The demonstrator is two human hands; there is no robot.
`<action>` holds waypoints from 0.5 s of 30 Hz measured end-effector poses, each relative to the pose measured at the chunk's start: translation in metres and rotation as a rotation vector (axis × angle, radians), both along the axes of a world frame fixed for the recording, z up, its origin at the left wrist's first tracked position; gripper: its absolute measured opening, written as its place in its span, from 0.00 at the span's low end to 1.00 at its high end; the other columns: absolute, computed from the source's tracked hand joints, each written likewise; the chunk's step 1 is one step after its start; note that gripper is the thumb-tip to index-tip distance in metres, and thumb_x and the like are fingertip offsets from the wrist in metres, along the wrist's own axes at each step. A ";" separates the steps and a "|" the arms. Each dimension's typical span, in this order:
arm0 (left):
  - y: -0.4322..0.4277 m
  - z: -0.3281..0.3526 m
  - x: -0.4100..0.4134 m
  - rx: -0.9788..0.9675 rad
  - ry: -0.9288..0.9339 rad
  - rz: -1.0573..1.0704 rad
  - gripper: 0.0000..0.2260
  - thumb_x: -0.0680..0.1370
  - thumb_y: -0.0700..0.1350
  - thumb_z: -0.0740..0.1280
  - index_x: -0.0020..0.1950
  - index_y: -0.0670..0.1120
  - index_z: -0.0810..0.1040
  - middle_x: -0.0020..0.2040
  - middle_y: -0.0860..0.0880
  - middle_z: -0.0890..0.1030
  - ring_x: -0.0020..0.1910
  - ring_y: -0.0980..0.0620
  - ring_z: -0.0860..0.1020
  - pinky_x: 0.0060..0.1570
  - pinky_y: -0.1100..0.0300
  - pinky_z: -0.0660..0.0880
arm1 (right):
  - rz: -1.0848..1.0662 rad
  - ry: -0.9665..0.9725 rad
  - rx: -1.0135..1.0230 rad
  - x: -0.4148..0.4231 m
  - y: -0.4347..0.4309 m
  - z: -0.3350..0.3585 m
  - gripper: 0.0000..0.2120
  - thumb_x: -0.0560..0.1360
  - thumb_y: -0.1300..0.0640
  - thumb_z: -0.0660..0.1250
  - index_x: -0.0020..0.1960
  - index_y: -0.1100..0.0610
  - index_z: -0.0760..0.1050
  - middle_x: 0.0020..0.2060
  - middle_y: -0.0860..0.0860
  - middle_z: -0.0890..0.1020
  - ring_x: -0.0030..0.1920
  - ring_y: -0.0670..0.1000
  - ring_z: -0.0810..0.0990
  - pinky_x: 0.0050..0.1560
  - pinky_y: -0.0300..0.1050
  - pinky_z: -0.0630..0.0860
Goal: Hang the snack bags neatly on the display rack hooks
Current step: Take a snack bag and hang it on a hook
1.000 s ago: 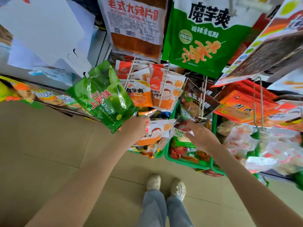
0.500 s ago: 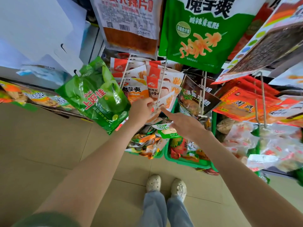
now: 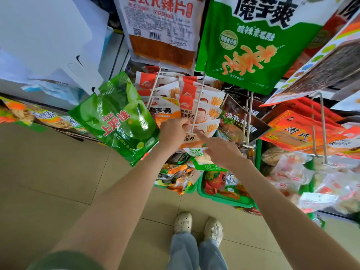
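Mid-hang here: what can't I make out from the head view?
Head view:
Hole of the white-and-orange snack bag on the hook: hidden by the left hand pinching it.
Whether the right hand holds the green-and-white packet: its palm covers that.
Pale bags at right: blurred.

Snack shop: glossy printed packets [image 3: 206, 106] crowd white wire rack hooks [image 3: 197, 102] above the fingers [image 3: 201, 135], green plastic baskets [image 3: 224, 199] below.
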State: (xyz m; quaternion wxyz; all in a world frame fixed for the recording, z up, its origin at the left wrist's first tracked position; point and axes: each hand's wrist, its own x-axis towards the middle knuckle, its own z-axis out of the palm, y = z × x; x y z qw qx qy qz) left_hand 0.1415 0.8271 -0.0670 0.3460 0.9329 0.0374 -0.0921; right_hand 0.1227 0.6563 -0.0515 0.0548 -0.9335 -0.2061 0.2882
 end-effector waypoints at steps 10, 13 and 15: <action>-0.001 -0.001 0.034 0.068 0.003 -0.017 0.08 0.79 0.43 0.62 0.51 0.47 0.81 0.47 0.50 0.83 0.46 0.49 0.80 0.51 0.53 0.73 | -0.072 0.058 -0.023 0.020 0.010 -0.009 0.38 0.80 0.55 0.59 0.73 0.42 0.31 0.31 0.50 0.71 0.29 0.51 0.73 0.26 0.45 0.70; -0.001 -0.001 0.031 0.054 0.024 -0.034 0.08 0.79 0.44 0.63 0.50 0.46 0.81 0.48 0.49 0.83 0.47 0.48 0.79 0.52 0.52 0.73 | -0.123 0.067 0.024 0.021 0.009 -0.007 0.41 0.79 0.57 0.60 0.71 0.40 0.29 0.32 0.50 0.71 0.30 0.53 0.76 0.27 0.46 0.72; 0.002 -0.003 0.028 0.026 0.066 -0.045 0.07 0.78 0.45 0.64 0.51 0.46 0.81 0.49 0.48 0.83 0.49 0.49 0.79 0.52 0.54 0.73 | -0.140 0.085 0.045 0.020 0.006 -0.006 0.41 0.79 0.57 0.59 0.71 0.38 0.29 0.31 0.51 0.71 0.28 0.52 0.73 0.26 0.45 0.70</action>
